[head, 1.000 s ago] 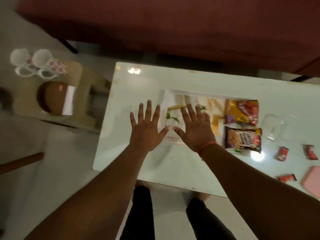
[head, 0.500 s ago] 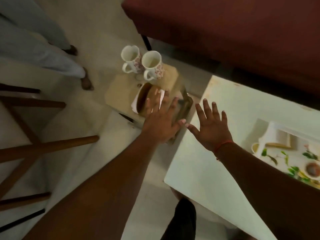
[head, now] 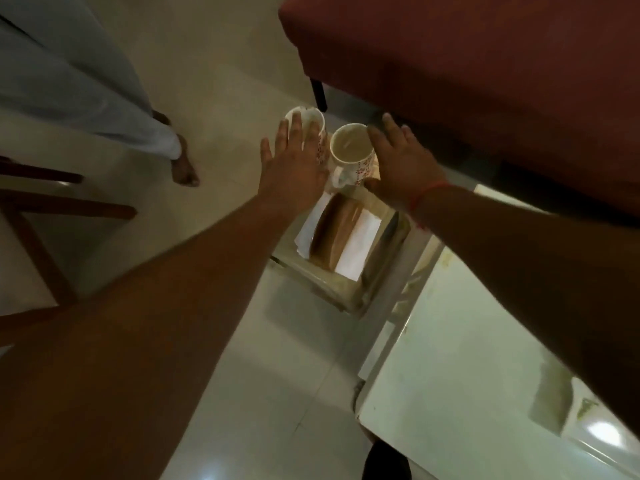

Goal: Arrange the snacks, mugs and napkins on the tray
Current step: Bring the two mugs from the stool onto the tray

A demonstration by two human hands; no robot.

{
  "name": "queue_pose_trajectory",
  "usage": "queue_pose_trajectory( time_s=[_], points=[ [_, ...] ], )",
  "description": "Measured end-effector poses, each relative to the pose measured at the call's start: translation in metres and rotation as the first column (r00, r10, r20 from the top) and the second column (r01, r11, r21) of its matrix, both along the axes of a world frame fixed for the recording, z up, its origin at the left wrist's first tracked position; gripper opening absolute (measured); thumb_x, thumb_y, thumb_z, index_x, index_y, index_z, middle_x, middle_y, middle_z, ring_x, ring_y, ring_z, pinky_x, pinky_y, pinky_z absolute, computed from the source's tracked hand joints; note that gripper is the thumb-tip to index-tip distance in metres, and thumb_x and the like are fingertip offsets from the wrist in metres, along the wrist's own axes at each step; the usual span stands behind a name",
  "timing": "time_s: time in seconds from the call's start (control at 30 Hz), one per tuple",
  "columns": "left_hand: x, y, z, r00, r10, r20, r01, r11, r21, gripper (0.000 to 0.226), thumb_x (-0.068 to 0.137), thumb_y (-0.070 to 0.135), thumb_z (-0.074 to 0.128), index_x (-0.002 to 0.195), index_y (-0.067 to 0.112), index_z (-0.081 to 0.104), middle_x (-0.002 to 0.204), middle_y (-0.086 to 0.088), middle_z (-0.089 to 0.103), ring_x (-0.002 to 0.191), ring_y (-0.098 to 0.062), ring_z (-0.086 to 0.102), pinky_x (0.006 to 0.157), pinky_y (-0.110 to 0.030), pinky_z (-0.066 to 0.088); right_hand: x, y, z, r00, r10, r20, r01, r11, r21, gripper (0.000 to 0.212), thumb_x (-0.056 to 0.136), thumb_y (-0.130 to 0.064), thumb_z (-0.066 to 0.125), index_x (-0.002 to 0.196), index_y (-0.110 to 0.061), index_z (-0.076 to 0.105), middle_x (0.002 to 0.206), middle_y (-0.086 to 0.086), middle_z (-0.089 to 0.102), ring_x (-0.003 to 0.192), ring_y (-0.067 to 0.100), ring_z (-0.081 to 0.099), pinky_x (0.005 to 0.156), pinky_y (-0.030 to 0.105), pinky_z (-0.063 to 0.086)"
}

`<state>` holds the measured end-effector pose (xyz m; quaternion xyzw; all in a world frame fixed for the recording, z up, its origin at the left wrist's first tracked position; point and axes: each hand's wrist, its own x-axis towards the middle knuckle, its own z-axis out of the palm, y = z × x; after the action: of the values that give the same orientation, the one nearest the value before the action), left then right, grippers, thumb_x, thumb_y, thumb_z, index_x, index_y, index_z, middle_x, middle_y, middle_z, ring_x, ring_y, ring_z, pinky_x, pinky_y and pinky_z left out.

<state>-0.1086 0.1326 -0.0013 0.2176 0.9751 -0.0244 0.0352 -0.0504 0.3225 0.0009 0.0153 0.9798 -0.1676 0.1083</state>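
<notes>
Two white mugs with red flower print stand on a small low stool point(head: 381, 271). The left mug point(head: 313, 117) is mostly covered by my left hand point(head: 294, 161), whose fingers are spread over its rim. The right mug point(head: 349, 150) shows its whole rim and handle. My right hand point(head: 401, 157) is open against its right side, thumb below it. In front of the mugs lies a brown holder point(head: 337, 232) on white napkins point(head: 358, 245). The tray is hidden apart from a dim corner point(head: 550, 407) under my right arm.
A white glass table point(head: 467, 393) fills the lower right. A dark red sofa point(head: 485, 64) spans the top right. Another person's legs and bare foot point(head: 183, 164) stand at the upper left, and a wooden chair frame point(head: 41, 202) is at the left.
Both hands have moved from the table and tray leftward to the stool. They now reach the two mugs, and my view has swung left with them.
</notes>
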Motion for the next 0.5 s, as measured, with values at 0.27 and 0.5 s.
queue_pose_trajectory(
  time_s=[0.27,0.5],
  points=[
    [-0.085,0.024,-0.018,0.974,-0.001,0.229,0.008,1.0,-0.027,0.081,0.092,0.045,0.05,0.154,0.013,0.01,0.159,-0.019,0.018,0.147,-0.04,0.01,0.117,-0.054,0.019,-0.073,-0.018,0.011,0.951,0.181,0.25,-0.203,0.977,0.066,0.095,0.085,-0.015,0.073,0.157,-0.031,0.013,0.165,0.009,0.01,0.138,0.039,0.039,0.103,0.045,0.046],
    [-0.09,0.032,-0.016,0.975,0.082,0.204,-0.09,0.996,0.029,0.064,0.084,0.033,0.069,0.139,0.02,0.04,0.143,-0.019,0.03,0.126,-0.047,0.032,0.097,-0.05,0.041,-0.069,-0.017,0.001,0.982,0.117,0.145,-0.121,0.993,0.014,0.086,0.082,-0.014,0.076,0.152,-0.028,0.028,0.157,0.013,0.022,0.127,0.039,0.049,0.098,0.042,0.048]
  ],
)
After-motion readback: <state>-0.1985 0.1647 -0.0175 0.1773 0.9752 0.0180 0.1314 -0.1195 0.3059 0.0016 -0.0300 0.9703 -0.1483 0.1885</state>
